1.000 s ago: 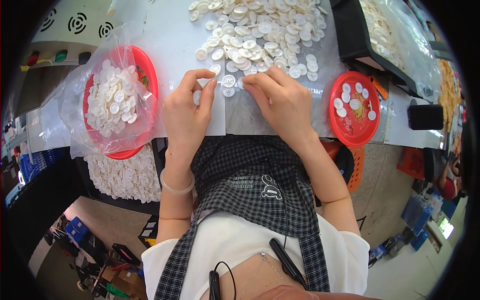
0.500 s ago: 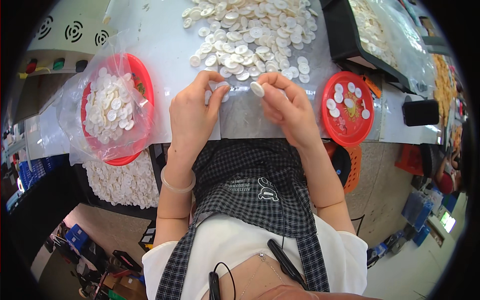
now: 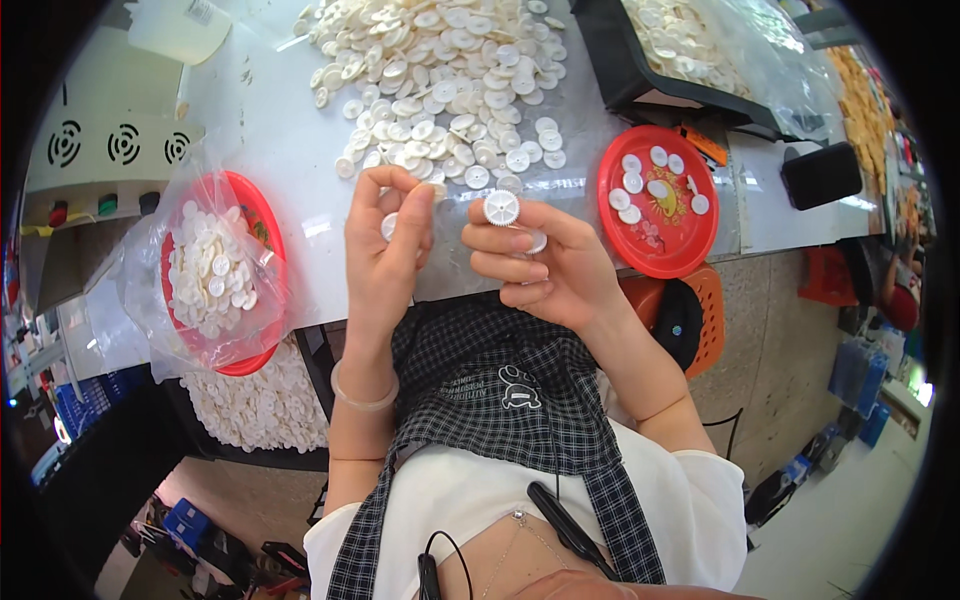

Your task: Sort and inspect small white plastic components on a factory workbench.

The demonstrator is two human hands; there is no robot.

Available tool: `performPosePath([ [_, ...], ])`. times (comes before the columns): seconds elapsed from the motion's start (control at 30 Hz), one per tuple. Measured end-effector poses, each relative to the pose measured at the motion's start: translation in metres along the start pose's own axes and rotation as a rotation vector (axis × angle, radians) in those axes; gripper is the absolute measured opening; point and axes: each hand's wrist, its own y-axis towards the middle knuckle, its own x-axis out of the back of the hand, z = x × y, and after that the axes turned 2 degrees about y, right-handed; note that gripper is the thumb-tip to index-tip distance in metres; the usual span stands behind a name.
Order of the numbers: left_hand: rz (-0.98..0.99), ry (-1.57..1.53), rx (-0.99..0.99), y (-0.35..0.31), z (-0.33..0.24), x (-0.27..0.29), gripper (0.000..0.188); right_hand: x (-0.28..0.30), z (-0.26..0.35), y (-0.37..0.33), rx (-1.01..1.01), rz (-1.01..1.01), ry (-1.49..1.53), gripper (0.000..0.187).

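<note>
My right hand (image 3: 565,255) is closed, holding a small white plastic gear (image 3: 502,208) up between thumb and fingers, its toothed, spoked face showing. Another white disc (image 3: 537,241) shows behind its fingers. Beside it, my left hand (image 3: 385,245) is curled with thumb and forefinger together. A round white gear (image 3: 389,227) shows inside those curled fingers; whether the fingertips pinch a further piece is hard to make out. Just beyond both hands spreads a large heap of loose white gears (image 3: 430,105) on the pale tabletop (image 3: 265,115).
At right, a red plate (image 3: 640,257) bears several white gears, near a black bin (image 3: 640,80) of white pieces and a phone (image 3: 821,175). At left, a clear bag of gears (image 3: 215,275) rests in another red plate (image 3: 268,220). Below is a crate of white pieces (image 3: 260,400).
My right hand has turned, so its gear now shows its flat toothed face. My left hand stays curled near the heap. The whole view has shifted and tilted somewhat.
</note>
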Motion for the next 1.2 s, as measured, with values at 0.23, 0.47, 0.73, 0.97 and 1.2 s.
performPosePath([
  [0.23,0.218,0.034,-0.1,0.034,0.012,-0.071,0.016,-0.025,-0.018,-0.035,0.196,-0.049,-0.392,0.022],
  [0.47,0.325,0.177,-0.287,0.03,0.02,-0.12,0.024,-0.024,-0.018,-0.058,0.191,-0.02,-0.451,0.021],
  [0.73,-0.098,0.246,-0.148,0.019,0.001,-0.005,0.019,-0.026,0.018,-0.04,0.486,-0.127,-0.533,0.041],
  [0.97,-0.301,0.525,-0.104,0.004,0.001,0.056,0.019,-0.038,0.062,-0.022,0.795,-0.769,-2.483,0.01],
  [1.2,-0.381,0.771,-0.251,-0.002,0.006,0.057,0.021,-0.029,0.08,-0.004,0.523,-0.549,-2.752,0.029],
])
